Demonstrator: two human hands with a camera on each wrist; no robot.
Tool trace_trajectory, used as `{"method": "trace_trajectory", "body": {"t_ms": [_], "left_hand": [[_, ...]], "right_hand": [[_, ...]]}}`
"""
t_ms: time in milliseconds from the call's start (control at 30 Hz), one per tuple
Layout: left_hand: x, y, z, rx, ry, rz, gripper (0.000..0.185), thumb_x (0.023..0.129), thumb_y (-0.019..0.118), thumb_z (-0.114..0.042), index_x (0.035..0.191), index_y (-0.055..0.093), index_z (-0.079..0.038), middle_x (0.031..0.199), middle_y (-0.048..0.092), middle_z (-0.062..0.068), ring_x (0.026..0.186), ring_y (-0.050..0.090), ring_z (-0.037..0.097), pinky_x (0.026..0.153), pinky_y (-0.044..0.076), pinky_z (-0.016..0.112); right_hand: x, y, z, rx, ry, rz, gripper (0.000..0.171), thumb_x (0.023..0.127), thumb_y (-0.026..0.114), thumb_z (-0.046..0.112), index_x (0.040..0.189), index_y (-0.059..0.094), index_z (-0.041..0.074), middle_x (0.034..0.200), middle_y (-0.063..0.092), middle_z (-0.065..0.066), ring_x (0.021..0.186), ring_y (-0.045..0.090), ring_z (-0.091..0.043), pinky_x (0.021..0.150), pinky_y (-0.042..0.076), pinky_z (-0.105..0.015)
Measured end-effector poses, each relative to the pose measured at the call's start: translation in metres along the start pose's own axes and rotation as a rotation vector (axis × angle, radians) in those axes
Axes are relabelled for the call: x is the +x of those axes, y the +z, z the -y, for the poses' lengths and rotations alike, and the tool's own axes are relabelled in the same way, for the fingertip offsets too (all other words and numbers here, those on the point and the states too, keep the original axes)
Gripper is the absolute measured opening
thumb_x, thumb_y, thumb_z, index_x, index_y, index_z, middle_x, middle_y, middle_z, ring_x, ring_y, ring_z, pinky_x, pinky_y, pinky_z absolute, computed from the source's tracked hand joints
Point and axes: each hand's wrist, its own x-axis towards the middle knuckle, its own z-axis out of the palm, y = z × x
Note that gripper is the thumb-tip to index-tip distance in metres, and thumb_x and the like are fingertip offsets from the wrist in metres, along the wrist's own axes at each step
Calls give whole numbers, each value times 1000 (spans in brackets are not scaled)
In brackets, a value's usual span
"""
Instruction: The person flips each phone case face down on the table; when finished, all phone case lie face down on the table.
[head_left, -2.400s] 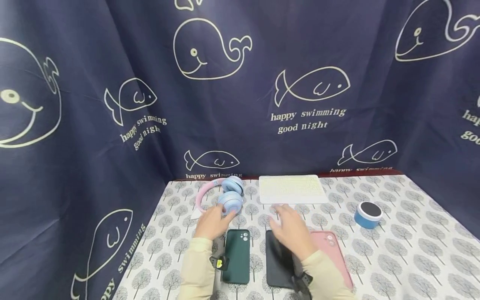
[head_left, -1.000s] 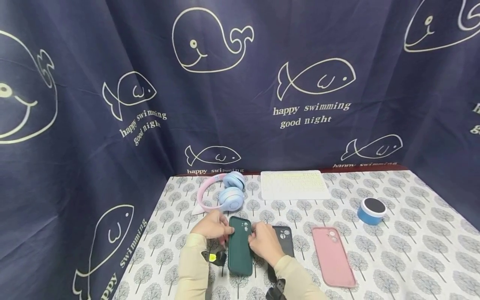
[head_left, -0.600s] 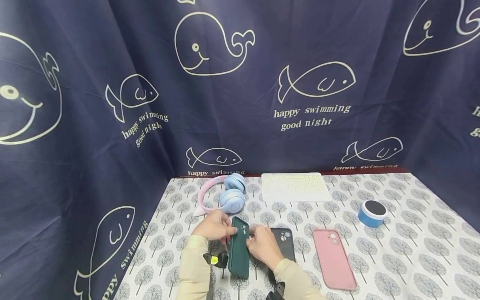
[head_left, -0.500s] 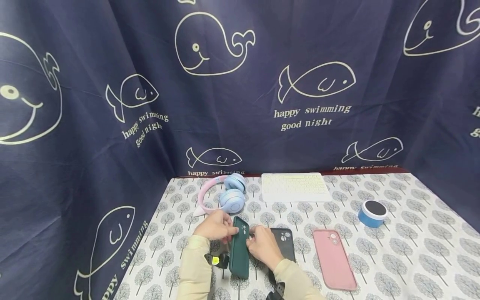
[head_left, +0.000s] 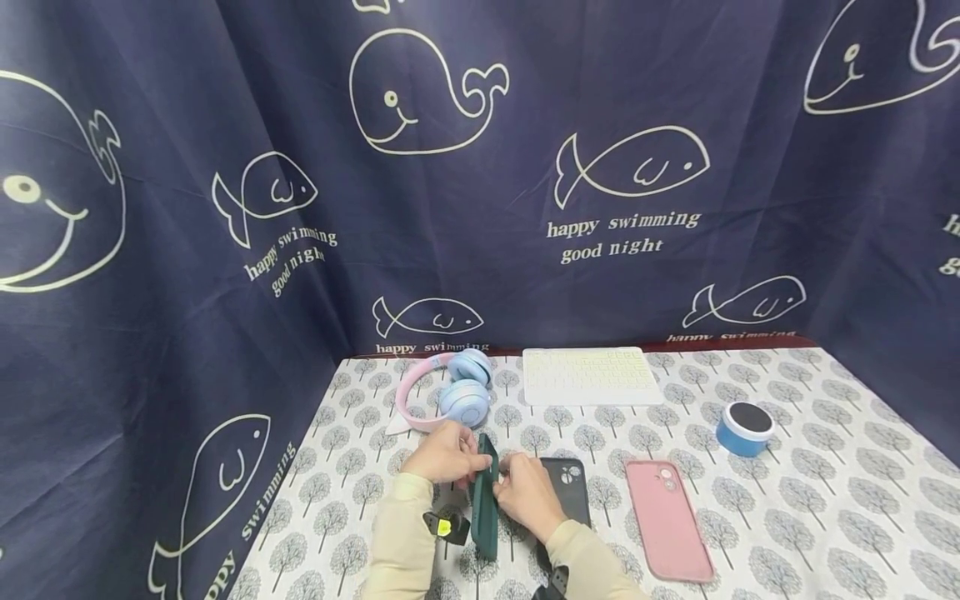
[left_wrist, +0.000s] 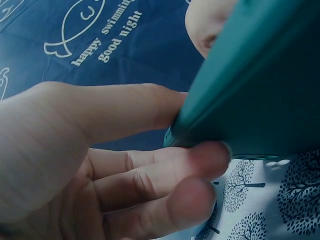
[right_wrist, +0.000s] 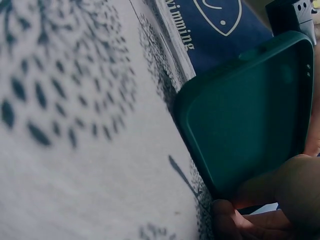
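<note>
A dark green phone case (head_left: 485, 510) stands tilted on its long side in the head view, turned nearly edge-on. My left hand (head_left: 446, 454) pinches its upper left edge; in the left wrist view the thumb (left_wrist: 150, 106) lies on the rim and the fingers (left_wrist: 195, 160) reach beneath. My right hand (head_left: 527, 493) grips the case's right side. From the right wrist view the case's hollow inside (right_wrist: 240, 125) shows, with thumb and fingertips at its lower edge. Partly under my right forearm lies a black phone case (head_left: 568, 487).
A pink phone case (head_left: 670, 525) lies to the right, with a blue and white round speaker-like object (head_left: 745, 429) beyond it. Pink and blue headphones (head_left: 465, 403) and a white keyboard (head_left: 588, 377) sit at the back of the tree-patterned tablecloth (head_left: 337, 492). A navy curtain (head_left: 480, 225) hangs behind.
Both hands reached down and took hold of the green phone case. It has turned from lying flat to nearly edge-on, its left side lifted as the left hand moved right.
</note>
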Motion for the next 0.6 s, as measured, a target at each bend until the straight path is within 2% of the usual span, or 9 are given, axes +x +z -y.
{"method": "trace_trajectory", "body": {"t_ms": [233, 333, 400, 500, 600], "left_hand": [[2, 3, 3, 29, -18, -21, 25, 84, 76, -9, 71, 55, -8, 53, 61, 2, 48, 64, 27, 42, 39, 22], [3, 3, 6, 22, -13, -15, 24, 84, 76, -12, 72, 56, -7, 54, 62, 3, 48, 64, 25, 43, 42, 24], [4, 3, 10, 9, -2, -2, 24, 87, 75, -15, 72, 58, -5, 55, 63, 4, 47, 64, 24, 46, 47, 27], [6, 1, 19, -59, 20, 32, 26, 96, 65, -18, 77, 62, -1, 58, 65, 7, 48, 64, 21, 51, 53, 33], [8, -4, 26, -139, 32, 70, 31, 103, 51, -15, 83, 63, 4, 62, 66, 12, 50, 63, 18, 49, 51, 31]], "right_hand": [[-1, -1, 1, 23, -4, -3, 23, 71, 65, -4, 92, 71, -7, 56, 53, 4, 47, 44, -8, 45, 38, -24], [-1, -4, 3, 19, 4, 8, 22, 72, 65, -3, 92, 72, -7, 57, 53, 4, 48, 45, -8, 46, 39, -25], [-1, -7, 5, 22, 14, 13, 20, 76, 66, 0, 94, 72, -7, 56, 55, 5, 48, 46, -7, 48, 40, -25], [0, -15, 10, 54, 26, -12, 15, 87, 66, 8, 93, 73, -4, 53, 54, 7, 47, 47, -7, 49, 42, -26], [2, -22, 17, 128, 32, -39, 25, 96, 63, 21, 95, 74, -1, 51, 57, 7, 43, 51, -8, 47, 42, -26]]}}
